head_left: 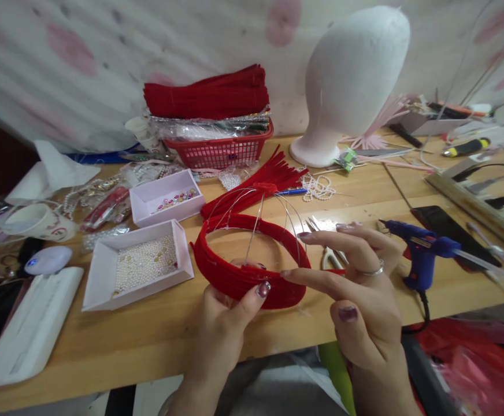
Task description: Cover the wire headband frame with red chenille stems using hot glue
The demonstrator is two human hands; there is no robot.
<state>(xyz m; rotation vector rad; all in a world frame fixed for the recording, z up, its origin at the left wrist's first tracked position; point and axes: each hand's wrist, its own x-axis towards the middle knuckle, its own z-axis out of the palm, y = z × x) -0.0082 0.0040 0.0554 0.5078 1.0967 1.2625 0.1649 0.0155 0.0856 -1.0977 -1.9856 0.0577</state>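
A red fuzzy crown frame (230,284), a ring with thin wires arching up to a red top piece, is held above the table's front edge. My left hand (223,323) grips its near side, thumb on the outside and fingers partly hidden behind the band. My right hand (364,289) is open beside it, with fingers spread. Its index fingertip rests at the band's near upper edge, and the middle fingertip is close to the right side. Small pliers (332,254) lie behind the right fingers, partly covered.
A blue glue gun (423,248) stands at the right, near a black phone (455,237). Left are a box of pearl beads (98,277) and a gem box (141,205). Behind are red pipe cleaners (243,185), a red basket (221,153) and a white foam head (356,75).
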